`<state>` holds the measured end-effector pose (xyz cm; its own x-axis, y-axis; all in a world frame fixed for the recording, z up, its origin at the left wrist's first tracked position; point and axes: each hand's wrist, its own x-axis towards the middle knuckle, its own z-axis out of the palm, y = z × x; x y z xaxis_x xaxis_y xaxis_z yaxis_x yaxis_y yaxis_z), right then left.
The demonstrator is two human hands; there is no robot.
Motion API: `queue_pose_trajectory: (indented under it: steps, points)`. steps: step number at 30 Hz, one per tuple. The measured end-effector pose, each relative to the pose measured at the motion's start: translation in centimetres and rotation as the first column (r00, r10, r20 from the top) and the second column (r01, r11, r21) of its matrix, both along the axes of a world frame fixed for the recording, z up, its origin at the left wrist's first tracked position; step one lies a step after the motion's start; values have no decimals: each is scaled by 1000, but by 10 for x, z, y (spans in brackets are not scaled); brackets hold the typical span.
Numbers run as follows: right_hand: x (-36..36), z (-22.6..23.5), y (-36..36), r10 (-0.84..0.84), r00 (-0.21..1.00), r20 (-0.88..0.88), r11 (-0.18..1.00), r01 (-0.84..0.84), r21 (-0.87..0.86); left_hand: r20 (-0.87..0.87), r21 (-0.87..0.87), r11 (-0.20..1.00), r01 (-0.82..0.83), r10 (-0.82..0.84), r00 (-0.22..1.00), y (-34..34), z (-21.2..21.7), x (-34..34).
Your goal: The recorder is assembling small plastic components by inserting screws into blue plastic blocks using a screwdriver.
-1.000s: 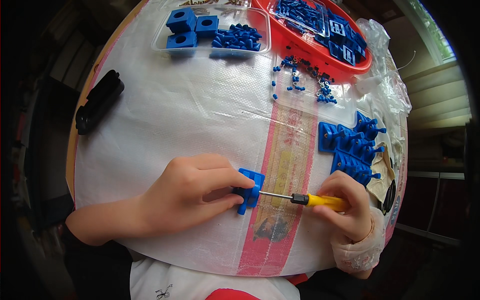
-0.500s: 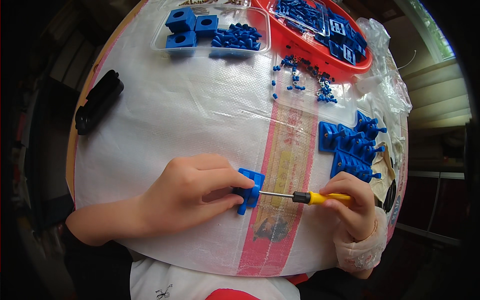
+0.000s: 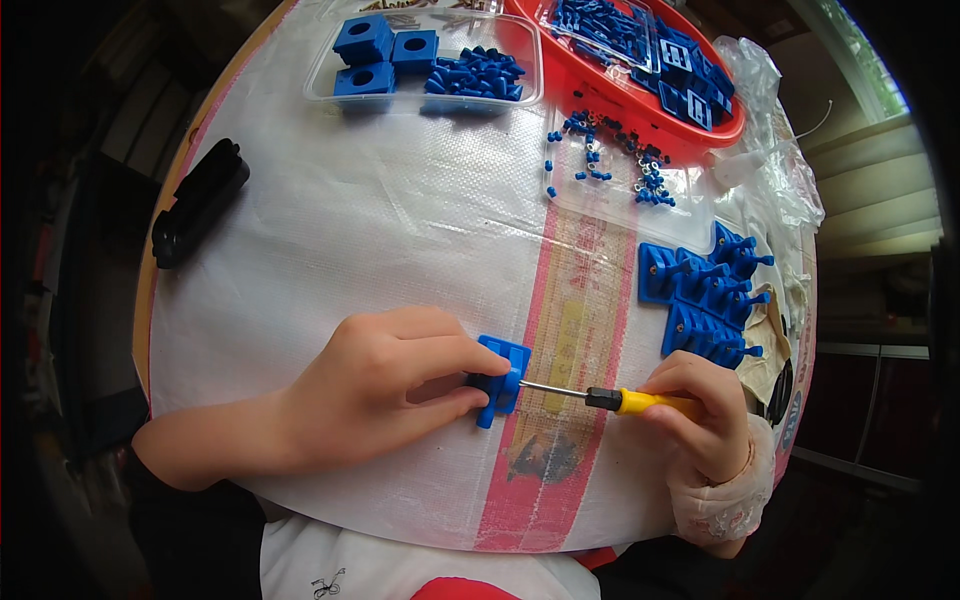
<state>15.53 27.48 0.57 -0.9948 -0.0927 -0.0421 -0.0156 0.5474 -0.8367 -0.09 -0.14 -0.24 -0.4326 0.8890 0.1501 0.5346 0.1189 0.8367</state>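
A small blue plastic part (image 3: 516, 358) with a flat base and a knobbed lever lies on the woven sheet close in front of me. My left hand (image 3: 385, 385) pinches it between thumb and forefinger from the left. In my right hand (image 3: 705, 412) is a screwdriver (image 3: 632, 401) with a yellow and black handle, lying nearly level. Its metal shaft points left, and the tip meets the right side of the blue part. Whether a screw sits at the tip is too small to see.
Finished-looking blue assemblies (image 3: 705, 295) stand in rows at the right. Farther back are a clear tray (image 3: 690, 215) of small blue pieces, a clear box (image 3: 320, 95) with blue blocks and cones, and a red basin (image 3: 725, 135) of blue parts. A black case (image 3: 200, 205) lies at the left.
My right fingers have shifted slightly around the screwdriver handle, and its shaft tilts a little differently. My left hand keeps its hold on the blue part.
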Motion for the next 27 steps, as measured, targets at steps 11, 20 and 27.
queue_pose_trajectory:
  steps: [11, 20, 27]
  points:
    - [-1, 2, -7, -29, 999, -45, 1000, 28, -13, -29, 10, 1000, -6, 6, 1000, 0, -1, 0]
    - [-2, 2, -14, -69, 997, 28, 991, 71, -114, -43, 21, 1000, -5, 6, 999, 0, 0, 0]
    - [0, 0, -11, -68, 997, -38, 997, 67, -47, -37, 27, 1000, -3, 4, 999, 0, -1, 0]
